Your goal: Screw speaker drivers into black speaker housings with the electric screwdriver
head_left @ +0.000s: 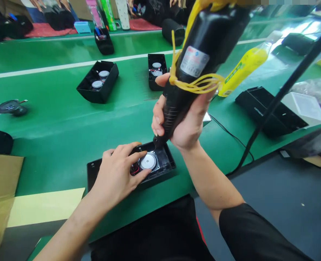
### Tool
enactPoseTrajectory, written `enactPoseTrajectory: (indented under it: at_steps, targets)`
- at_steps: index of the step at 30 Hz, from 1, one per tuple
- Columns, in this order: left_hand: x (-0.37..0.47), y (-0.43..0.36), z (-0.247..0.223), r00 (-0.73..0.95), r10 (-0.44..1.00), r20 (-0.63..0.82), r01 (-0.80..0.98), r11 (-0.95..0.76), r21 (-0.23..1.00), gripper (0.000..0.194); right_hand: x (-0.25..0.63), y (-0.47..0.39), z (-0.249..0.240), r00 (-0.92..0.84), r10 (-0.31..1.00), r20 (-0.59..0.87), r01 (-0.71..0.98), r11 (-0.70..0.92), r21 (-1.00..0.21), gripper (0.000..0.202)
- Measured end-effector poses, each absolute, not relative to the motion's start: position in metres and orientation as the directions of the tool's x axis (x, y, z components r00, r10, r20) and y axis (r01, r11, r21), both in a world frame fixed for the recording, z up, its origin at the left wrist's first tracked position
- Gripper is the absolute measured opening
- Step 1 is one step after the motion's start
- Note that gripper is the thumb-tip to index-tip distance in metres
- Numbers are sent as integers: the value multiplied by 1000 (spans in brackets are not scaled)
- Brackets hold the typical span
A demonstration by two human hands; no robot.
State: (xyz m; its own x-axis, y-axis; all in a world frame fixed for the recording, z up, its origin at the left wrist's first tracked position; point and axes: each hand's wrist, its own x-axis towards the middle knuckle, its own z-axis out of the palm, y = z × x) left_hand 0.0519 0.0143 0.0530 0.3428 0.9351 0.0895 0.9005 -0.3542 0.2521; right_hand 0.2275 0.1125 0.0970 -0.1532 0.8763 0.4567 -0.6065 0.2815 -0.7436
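My right hand [187, 119] is wrapped round a black electric screwdriver [176, 94], its handle slanting up to the right and its lower tip down inside a black speaker housing [164, 173]. The bit itself is hidden. Inside the open housing sits a round speaker driver [148, 161] with a silver back, red wires beside it. My left hand [119, 168] lies over the housing's left part, thumb and fingertips on either side of the driver, gripping it. Yellow bands [198, 85] are tied about the screwdriver.
More open black housings [102, 81] with drivers stand farther back on the green table [54, 141]. A loose speaker [12, 107] lies at left, near a cardboard box [1, 188]. A yellow-labelled bottle [243, 69], a black cable [280, 98] and a black case [269, 110] are at right. People's hands show at the back.
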Motion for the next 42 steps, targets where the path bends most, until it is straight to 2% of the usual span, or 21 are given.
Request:
enactPoseTrajectory:
  at_steps: [4, 10, 14, 18, 26, 31, 38, 42]
  targets:
    - [52, 14, 53, 352, 931, 99, 895, -366, 255, 34, 227, 116, 93, -162, 890, 426, -595, 256, -762, 73]
    - [54, 13, 54, 350, 931, 108, 892, -366, 265, 31, 228, 120, 87, -216, 879, 424, -608, 219, -763, 67]
    - [54, 13, 54, 345, 933, 102, 892, -360, 272, 31, 226, 125, 81, -194, 848, 494, -647, 268, -714, 68]
    - [53, 14, 52, 339, 935, 104, 894, -355, 273, 31, 225, 125, 80, -194, 846, 497, -665, 259, -701, 66]
    - [55, 13, 51, 333, 934, 127, 888, -356, 290, 31, 227, 121, 81, -248, 890, 383, -562, 190, -805, 65]
    - [52, 15, 49, 316, 943, 103, 887, -332, 322, 33, 225, 119, 74, -284, 843, 456, -602, 214, -770, 68]
    - [51, 15, 44, 312, 942, 123, 885, -336, 322, 34, 221, 116, 66, -342, 804, 487, -604, 209, -769, 71]
    - [51, 14, 44, 309, 942, 131, 883, -336, 327, 34, 218, 115, 64, -375, 777, 505, -616, 199, -762, 64]
